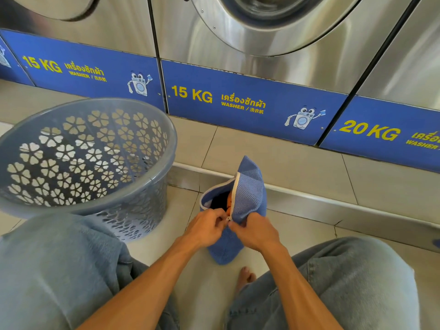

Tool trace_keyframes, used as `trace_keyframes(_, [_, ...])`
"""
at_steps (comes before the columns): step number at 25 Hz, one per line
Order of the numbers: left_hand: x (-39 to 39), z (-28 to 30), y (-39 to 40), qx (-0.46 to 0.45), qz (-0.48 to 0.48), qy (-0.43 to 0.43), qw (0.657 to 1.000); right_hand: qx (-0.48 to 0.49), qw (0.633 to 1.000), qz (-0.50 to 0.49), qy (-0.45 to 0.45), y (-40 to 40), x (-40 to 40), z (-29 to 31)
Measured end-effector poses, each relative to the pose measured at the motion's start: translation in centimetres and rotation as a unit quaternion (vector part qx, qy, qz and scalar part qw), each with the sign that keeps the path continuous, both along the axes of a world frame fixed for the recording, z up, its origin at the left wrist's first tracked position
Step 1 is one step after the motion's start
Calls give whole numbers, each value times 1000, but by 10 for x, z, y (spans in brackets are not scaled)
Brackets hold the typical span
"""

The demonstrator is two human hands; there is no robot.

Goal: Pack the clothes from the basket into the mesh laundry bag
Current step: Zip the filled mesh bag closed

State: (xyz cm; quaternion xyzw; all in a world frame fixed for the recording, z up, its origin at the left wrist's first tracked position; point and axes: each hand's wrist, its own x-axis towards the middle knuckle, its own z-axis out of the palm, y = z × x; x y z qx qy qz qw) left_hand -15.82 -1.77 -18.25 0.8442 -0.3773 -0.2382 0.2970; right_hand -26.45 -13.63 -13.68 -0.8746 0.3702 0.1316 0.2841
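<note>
A blue mesh laundry bag (248,191) with a white zipper stands on the tiled floor in front of me, its mouth partly open. Dark and orange clothes (222,200) show inside it. My left hand (206,227) pinches the zipper at the bag's near edge. My right hand (256,231) grips the mesh right beside it, fingers touching the left hand. The grey plastic basket (157,179) with flower-shaped holes stands to the left; no clothes show in the part of its inside that I can see.
Steel washers with blue "15 KG" and "20 KG" panels (238,103) line the back on a raised tiled step with a metal edge (309,201). My knees in blue jeans (345,282) frame the bag, and a bare foot (245,277) rests below it.
</note>
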Motion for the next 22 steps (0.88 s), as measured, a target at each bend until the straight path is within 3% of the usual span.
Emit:
trace_keyframes(3, [9,1,0,-12,-23,31,999,-65,991,-44,-105,5,5,5])
trace_keyframes(5, [12,1,1,3,-26,27,999,-83,990,-36,-107,7,4,7])
trace_keyframes(10, [24,10,4,72,22,-86,993,-91,993,12,-78,5,1,5])
trace_keyframes(14, [43,14,6,82,101,-117,985,-4,998,4,63,-24,-12,11])
trace_keyframes(16, [44,12,4,65,101,-113,986,49,990,-12,131,-31,-18,13])
trace_keyframes(17, [42,12,2,49,87,-96,990,30,991,-24,128,-32,-19,14])
trace_keyframes(20, [37,9,-10,0,23,-39,999,-145,987,-59,-29,-25,-18,21])
trace_keyframes(22, [35,10,-17,-20,-2,-20,1000,-187,970,-48,-147,-16,-9,27])
